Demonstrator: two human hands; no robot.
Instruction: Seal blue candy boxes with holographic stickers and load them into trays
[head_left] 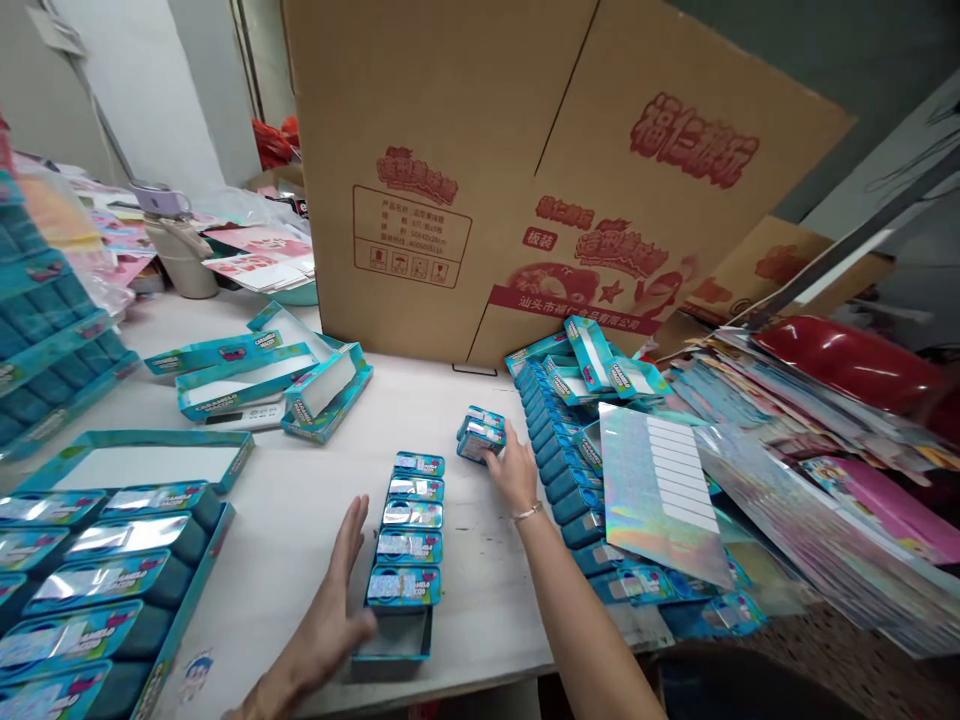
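Observation:
My right hand (516, 468) is curled around the near end of two small blue candy boxes (481, 440), side by side on the white table. My left hand (330, 610) is held beside a narrow blue tray (391, 655), its fingers stretched out and holding nothing. In that tray a single row of several candy boxes (409, 547) with shiny tops fills all but the end nearest me, where the bare tray floor shows. To the right of my right hand runs a long row of more blue candy boxes (551, 460), partly covered by a holographic sheet (660, 500).
A large cardboard carton (480, 120) stands at the back. Folded blue display trays (247, 385) lie at the left, beyond a wide tray of candy boxes (97, 570). A beige bottle (180, 250) stands behind them. Stacked printed sheets (817, 500) and a red object (855, 350) are at the right.

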